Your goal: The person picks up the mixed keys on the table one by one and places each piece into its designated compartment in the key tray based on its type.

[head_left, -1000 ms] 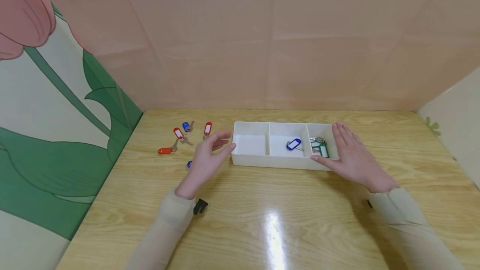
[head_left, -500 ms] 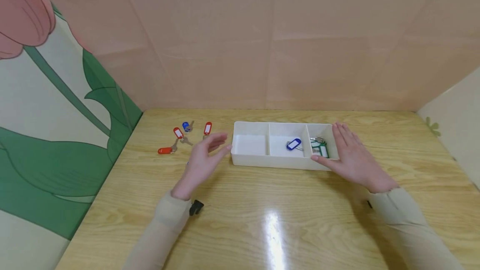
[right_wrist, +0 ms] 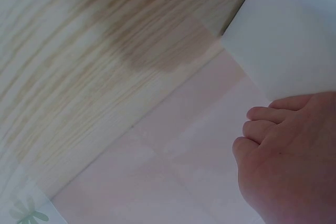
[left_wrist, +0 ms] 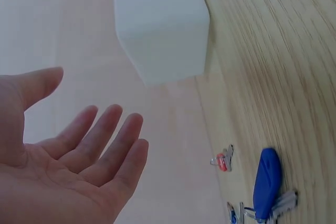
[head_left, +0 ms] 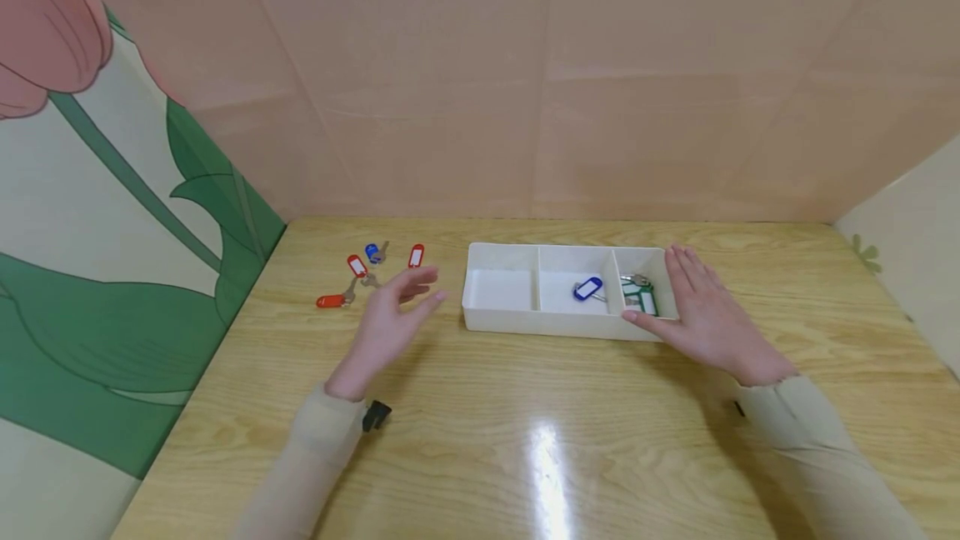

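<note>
A white three-compartment tray (head_left: 540,322) stands on the table. My right hand (head_left: 701,315) rests against its right end, fingers straight, thumb at the front rim. My left hand (head_left: 386,323) hovers left of the tray, touching nothing, with relaxed fingers and the thumb apart. A key with a blue tag (head_left: 588,288) lies in the middle compartment; green-tagged keys (head_left: 641,300) fill part of the right one, while the left compartment holds nothing. Beyond my left hand lie keys with red tags (head_left: 330,302) and a blue tag (head_left: 372,253). Another blue key tag (left_wrist: 268,179) shows in the left wrist view, hidden from the head view.
The wood-grain table (head_left: 480,423) reaches a pink-beige wall (head_left: 480,107) behind the tray. A wall with a painted flower (head_left: 202,165) borders the left side. A small black clip-like piece (head_left: 377,416) sits by my left sleeve.
My left hand has drawn away from the tray's left end, moving left and slightly toward me. The right hand and the tray stay where they were.
</note>
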Motion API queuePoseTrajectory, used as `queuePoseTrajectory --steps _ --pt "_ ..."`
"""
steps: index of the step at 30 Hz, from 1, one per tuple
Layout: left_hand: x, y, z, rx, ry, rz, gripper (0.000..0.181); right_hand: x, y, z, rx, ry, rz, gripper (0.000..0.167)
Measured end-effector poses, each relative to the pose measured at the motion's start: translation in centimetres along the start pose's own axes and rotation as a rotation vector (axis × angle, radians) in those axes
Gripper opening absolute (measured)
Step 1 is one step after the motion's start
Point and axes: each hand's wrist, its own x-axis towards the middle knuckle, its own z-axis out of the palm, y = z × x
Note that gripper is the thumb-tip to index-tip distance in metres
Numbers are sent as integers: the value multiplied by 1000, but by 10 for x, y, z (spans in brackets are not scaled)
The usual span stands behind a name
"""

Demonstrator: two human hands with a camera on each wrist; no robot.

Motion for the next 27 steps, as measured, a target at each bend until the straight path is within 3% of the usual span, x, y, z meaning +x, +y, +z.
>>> queuePoseTrajectory --steps 16,27 --pt "-2 -11 -17 48 -10 0 37 0 3 2 -13 18 -15 113" --pt "-5 -23 -28 120 -44 -45 43 1 2 2 -11 18 -10 113"
